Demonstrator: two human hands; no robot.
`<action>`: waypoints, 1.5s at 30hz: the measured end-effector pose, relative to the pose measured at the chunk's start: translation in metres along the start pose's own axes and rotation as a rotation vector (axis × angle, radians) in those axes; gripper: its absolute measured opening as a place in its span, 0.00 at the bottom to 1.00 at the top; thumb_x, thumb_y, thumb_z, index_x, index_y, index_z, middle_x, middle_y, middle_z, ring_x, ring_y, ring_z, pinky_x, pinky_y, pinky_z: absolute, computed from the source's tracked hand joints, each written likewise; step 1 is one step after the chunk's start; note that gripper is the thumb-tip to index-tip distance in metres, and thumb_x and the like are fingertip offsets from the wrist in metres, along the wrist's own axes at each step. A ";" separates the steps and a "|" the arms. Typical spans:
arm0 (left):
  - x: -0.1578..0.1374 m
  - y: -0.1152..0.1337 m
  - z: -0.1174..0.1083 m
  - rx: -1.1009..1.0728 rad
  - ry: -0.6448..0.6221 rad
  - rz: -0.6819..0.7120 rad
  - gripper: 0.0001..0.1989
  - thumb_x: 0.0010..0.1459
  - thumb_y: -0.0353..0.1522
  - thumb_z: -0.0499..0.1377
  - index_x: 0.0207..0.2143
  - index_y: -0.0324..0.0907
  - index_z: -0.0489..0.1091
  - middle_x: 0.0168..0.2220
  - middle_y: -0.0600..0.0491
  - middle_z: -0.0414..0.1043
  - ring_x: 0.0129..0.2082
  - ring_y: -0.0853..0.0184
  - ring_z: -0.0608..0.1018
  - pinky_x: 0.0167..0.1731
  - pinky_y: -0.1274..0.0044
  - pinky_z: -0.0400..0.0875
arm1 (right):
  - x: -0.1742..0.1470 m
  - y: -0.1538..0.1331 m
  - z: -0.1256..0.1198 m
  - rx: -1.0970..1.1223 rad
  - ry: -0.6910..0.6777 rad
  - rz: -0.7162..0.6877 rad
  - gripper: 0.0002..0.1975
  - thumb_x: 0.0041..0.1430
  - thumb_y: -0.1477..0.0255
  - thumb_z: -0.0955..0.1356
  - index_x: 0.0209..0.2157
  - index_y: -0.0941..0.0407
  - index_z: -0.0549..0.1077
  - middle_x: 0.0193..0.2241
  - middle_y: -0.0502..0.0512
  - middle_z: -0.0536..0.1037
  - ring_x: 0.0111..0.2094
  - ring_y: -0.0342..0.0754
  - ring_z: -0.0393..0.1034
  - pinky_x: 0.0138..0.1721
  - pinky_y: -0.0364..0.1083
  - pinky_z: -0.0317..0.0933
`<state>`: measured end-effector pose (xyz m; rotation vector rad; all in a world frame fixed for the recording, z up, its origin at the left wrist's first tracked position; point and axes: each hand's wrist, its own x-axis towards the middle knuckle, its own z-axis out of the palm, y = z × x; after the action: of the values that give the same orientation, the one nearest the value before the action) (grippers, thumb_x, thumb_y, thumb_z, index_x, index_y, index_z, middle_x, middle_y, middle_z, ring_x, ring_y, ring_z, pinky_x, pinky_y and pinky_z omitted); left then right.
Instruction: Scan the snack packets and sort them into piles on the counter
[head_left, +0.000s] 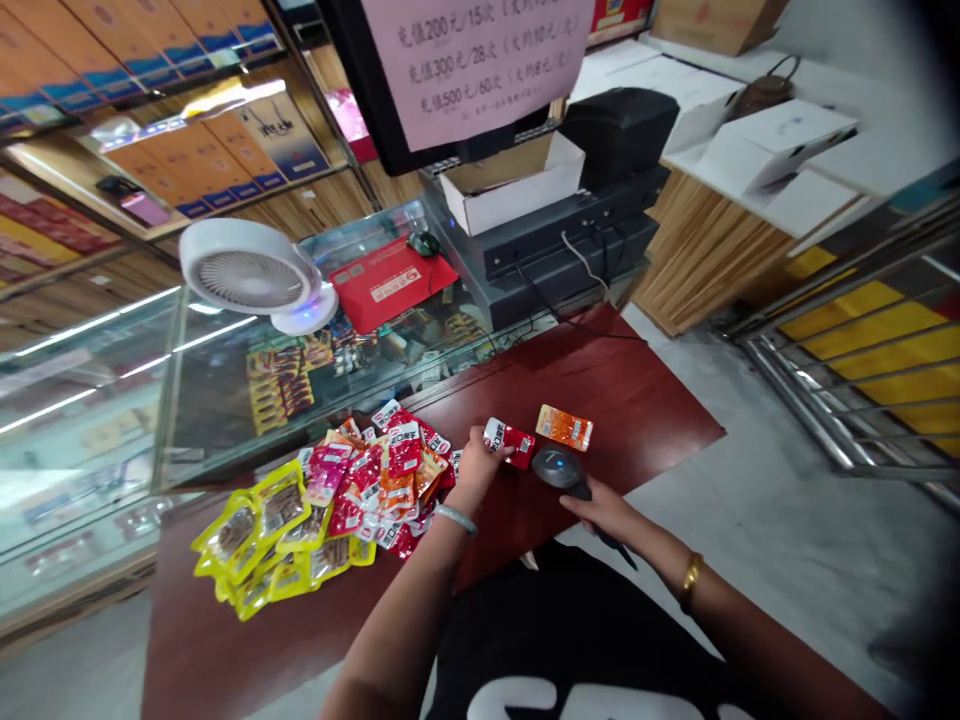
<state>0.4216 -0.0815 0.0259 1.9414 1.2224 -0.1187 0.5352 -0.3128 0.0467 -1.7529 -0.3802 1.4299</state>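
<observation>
Pinched in my left hand [481,458] is a red and white snack packet [519,446], held just above the dark red tabletop. My right hand [600,505] grips a black barcode scanner [559,468], its head close to the packet's right end. Beyond the scanner an orange snack packet [564,428] lies flat by itself. Left of my left hand spreads a heap of red, pink and orange packets [390,465]. Several yellow-edged clear packets [281,505] of brown food lie against the heap's left side.
A glass display counter [217,390] adjoins the dark red table [480,545] at the back. On it stand a white fan [251,268], a red mat [394,282] and a cash drawer [517,250] with a white box [517,195]. A metal rack [847,370] stands at right.
</observation>
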 end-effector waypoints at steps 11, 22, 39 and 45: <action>-0.021 -0.030 -0.040 -0.011 0.170 -0.065 0.25 0.52 0.38 0.65 0.49 0.40 0.63 0.37 0.46 0.76 0.36 0.60 0.79 0.35 0.76 0.66 | 0.033 -0.028 0.030 -0.083 -0.207 -0.083 0.23 0.53 0.57 0.71 0.45 0.56 0.65 0.15 0.39 0.65 0.13 0.39 0.57 0.15 0.39 0.51; -0.034 -0.077 -0.143 0.502 0.371 -0.328 0.28 0.57 0.47 0.57 0.55 0.39 0.64 0.47 0.37 0.74 0.49 0.48 0.74 0.46 0.63 0.67 | 0.041 -0.041 0.045 -0.121 -0.248 -0.093 0.23 0.52 0.58 0.72 0.43 0.57 0.67 0.18 0.41 0.66 0.14 0.38 0.58 0.17 0.40 0.52; 0.020 0.080 0.044 0.464 0.007 0.467 0.27 0.61 0.34 0.56 0.62 0.48 0.61 0.59 0.44 0.63 0.57 0.56 0.65 0.55 0.67 0.60 | 0.000 0.010 -0.005 0.078 0.079 0.000 0.25 0.49 0.54 0.71 0.41 0.57 0.66 0.11 0.38 0.62 0.11 0.39 0.54 0.15 0.39 0.48; 0.042 0.105 0.057 0.640 -0.168 0.473 0.18 0.54 0.35 0.63 0.48 0.41 0.71 0.49 0.40 0.71 0.52 0.55 0.70 0.51 0.66 0.64 | -0.017 0.021 -0.012 0.113 0.154 0.013 0.25 0.48 0.52 0.70 0.40 0.57 0.66 0.12 0.38 0.63 0.11 0.39 0.55 0.15 0.40 0.50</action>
<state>0.5452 -0.1104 0.0297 2.6557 0.6200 -0.4591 0.5360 -0.3420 0.0423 -1.7621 -0.2026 1.2905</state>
